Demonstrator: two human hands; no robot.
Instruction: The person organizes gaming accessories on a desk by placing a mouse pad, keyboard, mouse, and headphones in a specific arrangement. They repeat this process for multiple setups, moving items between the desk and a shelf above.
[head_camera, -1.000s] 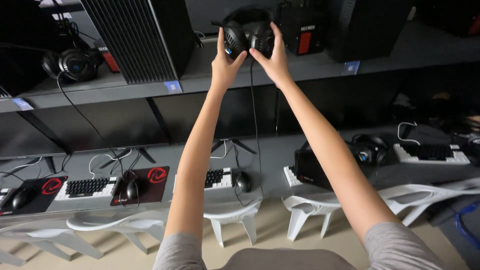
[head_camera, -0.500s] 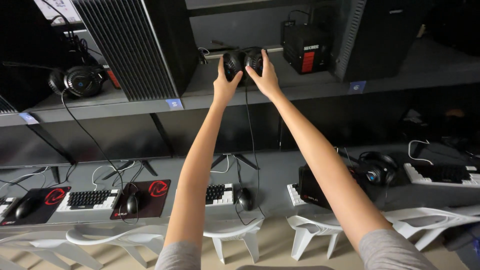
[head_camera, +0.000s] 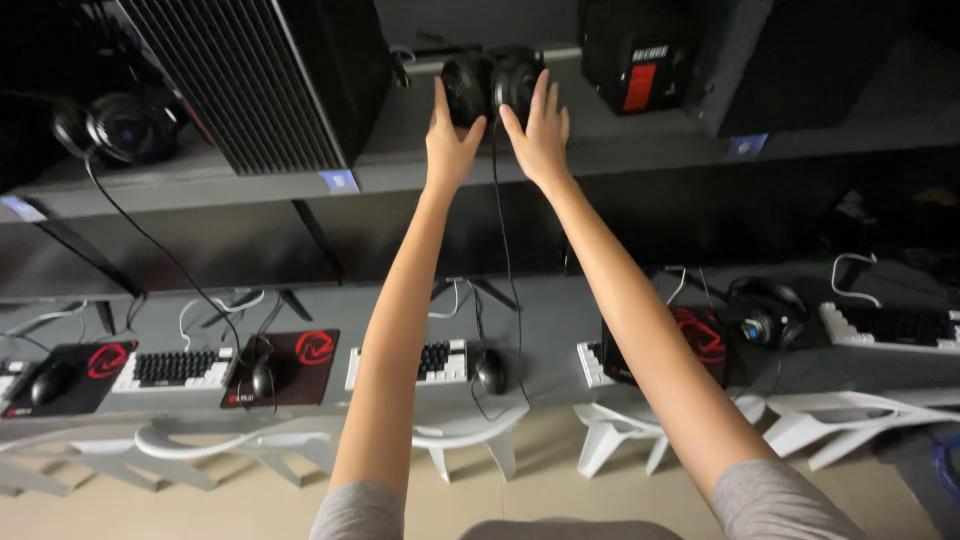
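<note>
Nearest the camera I saw grey sleeves at both shoulders, and both bare arms stretched out and up over the desk (head_camera: 560, 330).

Below the arms stood white plastic chairs (head_camera: 470, 435), pushed in against the desk edge. On the desk, between the arms, lay a white keyboard (head_camera: 435, 362) with a black mouse (head_camera: 490, 371) just beside it on its right. Further to the left sat a black mat (head_camera: 295, 365) with a red mark, another mouse (head_camera: 263, 378) on it, and a second keyboard (head_camera: 172, 369) next to that. To the right, past my right arm, a spare headset (head_camera: 765, 312) lay on the desk near a third keyboard (head_camera: 885, 328).

Up on the shelf (head_camera: 620, 150) both hands met at the black headphones (head_camera: 490, 85). My left hand (head_camera: 452, 140) pressed against the left earcup with fingers straight and pointing upward, thumb angled toward the middle. My right hand (head_camera: 540, 130) lay flat against the right earcup, fingers spread and extended. Neither hand was curled shut; they cupped the headphones between the palms. The cable (head_camera: 505, 240) dropped from the headphones down to the desk.

Left of the headphones stood a ribbed computer tower (head_camera: 260, 80), and beyond it another headset (head_camera: 120, 128) rested on the shelf. To the right stood a black box (head_camera: 635, 50) with a red label.
</note>
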